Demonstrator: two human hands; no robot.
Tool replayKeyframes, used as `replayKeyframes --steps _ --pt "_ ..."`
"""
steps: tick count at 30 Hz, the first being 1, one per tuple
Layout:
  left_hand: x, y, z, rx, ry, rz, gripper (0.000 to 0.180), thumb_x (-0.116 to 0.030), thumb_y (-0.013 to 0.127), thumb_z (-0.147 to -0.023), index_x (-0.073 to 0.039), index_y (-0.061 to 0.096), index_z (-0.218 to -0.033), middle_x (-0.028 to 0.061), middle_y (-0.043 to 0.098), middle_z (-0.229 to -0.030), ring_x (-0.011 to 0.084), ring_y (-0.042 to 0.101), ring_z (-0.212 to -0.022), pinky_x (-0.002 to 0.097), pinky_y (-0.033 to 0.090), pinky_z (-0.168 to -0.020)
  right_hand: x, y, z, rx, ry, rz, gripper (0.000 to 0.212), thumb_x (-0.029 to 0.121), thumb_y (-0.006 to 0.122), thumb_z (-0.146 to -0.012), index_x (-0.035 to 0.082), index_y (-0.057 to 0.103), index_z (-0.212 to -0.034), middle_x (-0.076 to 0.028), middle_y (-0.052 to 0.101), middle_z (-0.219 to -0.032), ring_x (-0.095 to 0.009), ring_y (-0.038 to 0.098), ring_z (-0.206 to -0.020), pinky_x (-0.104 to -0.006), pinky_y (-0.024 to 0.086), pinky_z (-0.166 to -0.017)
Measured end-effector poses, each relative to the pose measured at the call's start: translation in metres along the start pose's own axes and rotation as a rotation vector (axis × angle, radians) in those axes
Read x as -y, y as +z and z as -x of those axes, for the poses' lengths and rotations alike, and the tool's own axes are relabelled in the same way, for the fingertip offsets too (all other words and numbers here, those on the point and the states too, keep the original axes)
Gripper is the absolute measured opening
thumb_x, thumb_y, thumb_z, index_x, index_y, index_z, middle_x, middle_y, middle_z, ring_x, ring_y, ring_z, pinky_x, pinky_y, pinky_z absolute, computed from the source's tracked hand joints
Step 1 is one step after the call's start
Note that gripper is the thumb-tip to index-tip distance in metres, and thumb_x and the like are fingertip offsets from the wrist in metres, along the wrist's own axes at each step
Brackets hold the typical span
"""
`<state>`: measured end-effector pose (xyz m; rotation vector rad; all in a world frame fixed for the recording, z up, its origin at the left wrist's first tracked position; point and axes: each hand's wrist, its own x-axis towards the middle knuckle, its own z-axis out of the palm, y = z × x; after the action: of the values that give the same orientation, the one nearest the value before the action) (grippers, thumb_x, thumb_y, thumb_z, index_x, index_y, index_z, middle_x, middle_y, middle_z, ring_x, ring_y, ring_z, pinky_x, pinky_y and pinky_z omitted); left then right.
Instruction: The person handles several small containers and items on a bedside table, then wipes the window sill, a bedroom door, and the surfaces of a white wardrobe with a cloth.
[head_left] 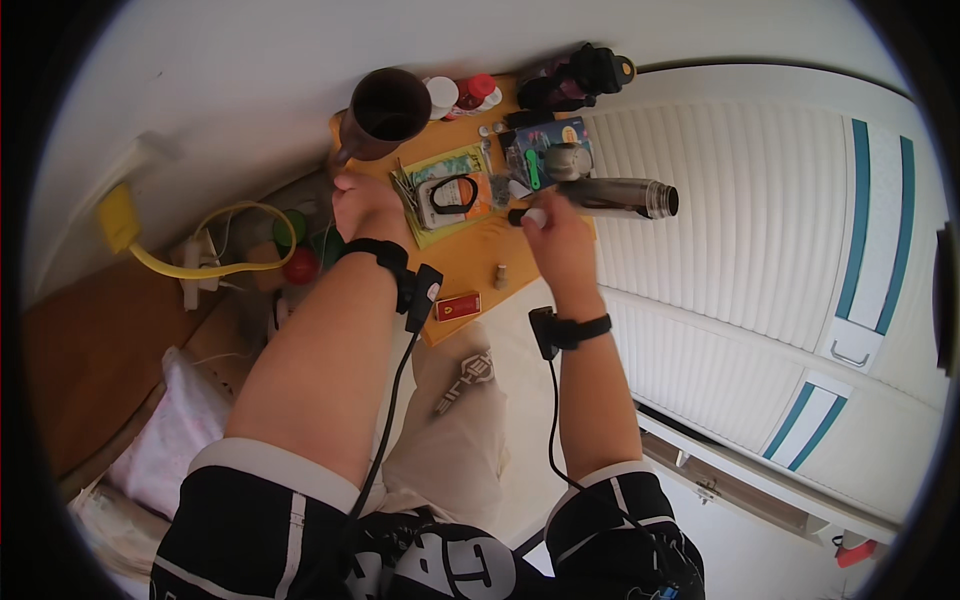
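On the tabletop (462, 268): mug (385, 115) just beyond left grip (370, 210), hold on it impossible to tell; flask (620, 196) just beyond right grip (562, 245). White piece (537, 217) pinched in right grip. Judged done: uncapping, from flask's bare neck. Judged remaining: closing. Mug contents: unclear. Count, one each: flask, mug, white piece, cup (568, 161), loose band (470, 187), red box (458, 306).

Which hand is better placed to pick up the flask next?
Probably the right hand: it is near the flask, though it seems to pinch a small white thing; the left hand is farther off, by the mug.
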<state>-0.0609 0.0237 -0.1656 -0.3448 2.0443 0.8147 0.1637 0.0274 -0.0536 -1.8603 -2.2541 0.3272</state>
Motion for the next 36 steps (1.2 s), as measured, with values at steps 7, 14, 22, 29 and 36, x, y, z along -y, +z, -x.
replayKeyframes --steps 7,14,22,29,36 --pt "-0.003 -0.005 0.015 0.001 0.007 0.027 0.065 -0.044 0.022 -0.101 -0.002 0.065 -0.125 0.0240 0.065 -0.128 0.0430 0.061 -0.119 0.0484 0.046 -0.103 0.056 -0.024 -0.098 -0.123 -0.119 0.040 0.029 0.018 0.073 -0.086 0.004 0.059 -0.108 -0.019 0.070 -0.091 -0.040 0.068 -0.087 -0.0476 0.054 -0.074" --pt "-0.005 -0.004 0.016 -0.051 0.005 -0.036 0.065 -0.043 0.021 -0.101 -0.003 0.067 -0.124 0.0231 0.067 -0.126 0.0434 0.061 -0.117 0.0489 0.046 -0.103 0.040 0.031 -0.155 0.009 -0.281 0.152 0.028 0.014 0.070 -0.083 0.004 0.060 -0.107 -0.023 0.070 -0.096 -0.044 0.066 -0.093 -0.0517 0.053 -0.081" --pt "-0.004 -0.001 0.011 -0.042 -0.043 -0.040 0.068 -0.044 0.021 -0.099 -0.003 0.069 -0.124 0.0231 0.067 -0.126 0.0436 0.063 -0.116 0.0492 0.048 -0.102 0.029 0.007 -0.110 -0.171 -0.312 -0.106 0.035 0.010 0.075 -0.081 0.004 0.063 -0.113 -0.018 0.066 -0.107 -0.038 0.066 -0.096 -0.0467 0.054 -0.082" --pt "-0.006 -0.007 0.014 -0.027 0.025 -0.044 0.065 -0.041 0.021 -0.101 0.000 0.066 -0.122 0.0239 0.067 -0.125 0.0431 0.063 -0.115 0.0488 0.047 -0.103 0.042 0.008 0.087 0.348 -0.294 -0.118 0.041 0.003 0.073 -0.074 0.007 0.066 -0.114 -0.011 0.065 -0.120 -0.033 0.060 -0.114 -0.0401 0.052 -0.097" --pt "0.001 -0.001 0.012 -0.041 0.075 -0.018 0.065 -0.043 0.021 -0.101 -0.001 0.066 -0.123 0.0245 0.066 -0.126 0.0432 0.062 -0.117 0.0479 0.047 -0.104 0.040 0.015 0.095 0.319 -0.257 0.018 0.040 0.011 0.076 -0.075 0.007 0.066 -0.113 -0.009 0.066 -0.111 -0.029 0.064 -0.102 -0.0390 0.055 -0.086"
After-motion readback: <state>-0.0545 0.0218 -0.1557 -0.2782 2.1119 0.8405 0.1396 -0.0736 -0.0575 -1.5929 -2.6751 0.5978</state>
